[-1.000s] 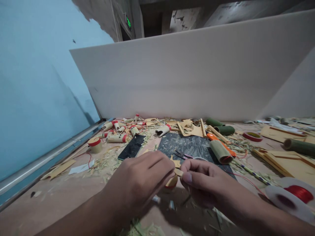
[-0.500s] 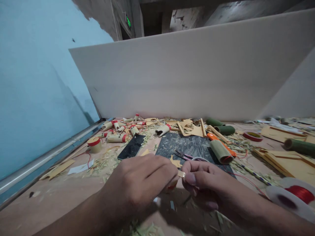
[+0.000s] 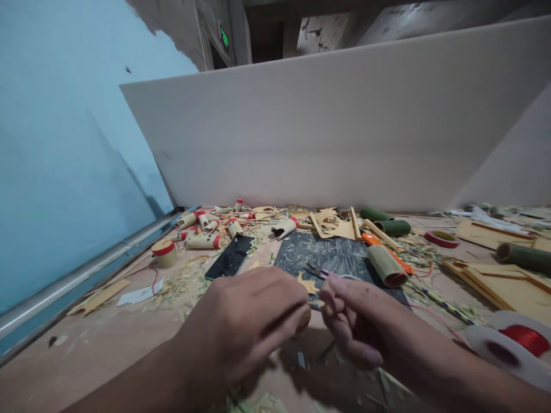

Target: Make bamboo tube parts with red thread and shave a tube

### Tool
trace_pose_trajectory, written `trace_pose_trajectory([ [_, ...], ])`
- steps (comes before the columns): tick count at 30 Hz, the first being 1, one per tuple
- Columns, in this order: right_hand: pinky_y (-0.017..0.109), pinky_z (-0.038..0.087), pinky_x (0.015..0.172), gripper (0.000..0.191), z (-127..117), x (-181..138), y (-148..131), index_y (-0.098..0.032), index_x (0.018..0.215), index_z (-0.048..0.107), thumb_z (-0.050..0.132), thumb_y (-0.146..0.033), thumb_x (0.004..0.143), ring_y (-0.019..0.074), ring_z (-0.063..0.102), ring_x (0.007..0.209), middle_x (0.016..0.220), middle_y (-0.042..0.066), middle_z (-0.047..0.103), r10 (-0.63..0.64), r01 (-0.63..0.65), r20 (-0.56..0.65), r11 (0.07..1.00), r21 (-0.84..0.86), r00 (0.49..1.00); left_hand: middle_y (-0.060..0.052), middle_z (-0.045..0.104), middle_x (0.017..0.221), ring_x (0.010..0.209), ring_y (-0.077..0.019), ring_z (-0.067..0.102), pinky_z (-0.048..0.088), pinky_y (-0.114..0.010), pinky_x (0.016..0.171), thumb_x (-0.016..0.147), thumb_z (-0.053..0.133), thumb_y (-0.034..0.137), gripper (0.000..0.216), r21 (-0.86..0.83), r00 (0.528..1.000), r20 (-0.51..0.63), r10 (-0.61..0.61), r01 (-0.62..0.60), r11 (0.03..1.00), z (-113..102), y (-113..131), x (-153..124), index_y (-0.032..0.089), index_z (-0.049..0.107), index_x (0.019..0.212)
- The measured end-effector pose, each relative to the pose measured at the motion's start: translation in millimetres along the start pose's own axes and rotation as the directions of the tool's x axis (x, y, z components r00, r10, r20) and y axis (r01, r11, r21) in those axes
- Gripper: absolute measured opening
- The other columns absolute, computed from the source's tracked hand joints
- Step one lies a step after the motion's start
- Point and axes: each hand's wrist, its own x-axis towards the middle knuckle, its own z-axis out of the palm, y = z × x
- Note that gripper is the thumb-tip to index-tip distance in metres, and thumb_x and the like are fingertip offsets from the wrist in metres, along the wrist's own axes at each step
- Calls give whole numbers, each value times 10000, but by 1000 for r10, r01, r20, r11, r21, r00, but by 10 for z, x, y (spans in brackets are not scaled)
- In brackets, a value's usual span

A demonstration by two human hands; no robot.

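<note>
My left hand [image 3: 249, 321] is closed, its fingers curled down low over the table, and whatever lies in them is hidden behind the knuckles. My right hand [image 3: 357, 321] is closed in a pinch just to the right. From its fingertips a small pale strip [image 3: 317, 304], blurred, points toward my left hand. Just beyond the fingers are scissors [image 3: 316, 272] and a torn tan scrap [image 3: 307, 283] on a dark, scratched cutting mat [image 3: 297, 252].
A phone [image 3: 230, 257] and several red-banded bamboo pieces [image 3: 204, 241] lie left. Toward the right are a cut bamboo tube [image 3: 386, 265], an orange-handled cutter [image 3: 373, 241], red tape [image 3: 441, 238] and a spool of red thread [image 3: 525, 341]. Shavings [image 3: 181, 287] litter the table; a white panel [image 3: 322, 132] stands behind.
The red-rimmed piece seen below my left hand is now out of sight. My right hand has turned slightly, its lower fingers showing more. The strip between the hands has blurred.
</note>
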Motion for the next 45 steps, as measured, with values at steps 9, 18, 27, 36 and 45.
trace_pose_trajectory([
  [9,359,481,889,242,-127,50,88,-281,1157,707,695,-441,976,251,622,1039,1150,63,706,-413,266,-16,617,-741,911,36,683,775,640,-102,568,410,-196,554,950,703,414,203,-527,808,337,-483,587,615,-55,-152,87,215,737,935],
  [18,373,484,907,116,-51,111,191,-244,1049,694,709,-268,937,258,657,1048,1063,44,728,-183,150,14,755,-638,983,26,673,802,710,-131,594,443,-222,626,937,696,410,201,-517,796,337,-503,603,608,-2,-179,117,212,723,919],
  [27,313,535,843,444,-158,146,66,-241,1099,670,792,-599,866,188,661,946,1091,49,707,-134,104,-182,981,-166,974,6,661,844,756,-168,614,461,-245,638,922,669,482,266,-441,759,315,-570,649,620,24,-247,96,217,692,917],
  [36,281,534,792,433,-180,152,45,-253,1066,698,821,-602,842,150,628,839,1052,32,705,-158,132,-200,982,-137,967,-7,682,914,792,-158,633,483,-250,684,935,666,411,199,-495,789,360,-497,613,616,32,-240,89,215,691,906],
  [45,267,508,790,359,-117,82,14,-256,1081,702,752,-572,917,166,620,882,1094,39,718,-189,146,-196,966,-212,962,-22,716,1050,838,-155,630,476,-248,726,921,699,398,203,-514,736,456,-499,676,527,22,-220,102,201,713,874],
])
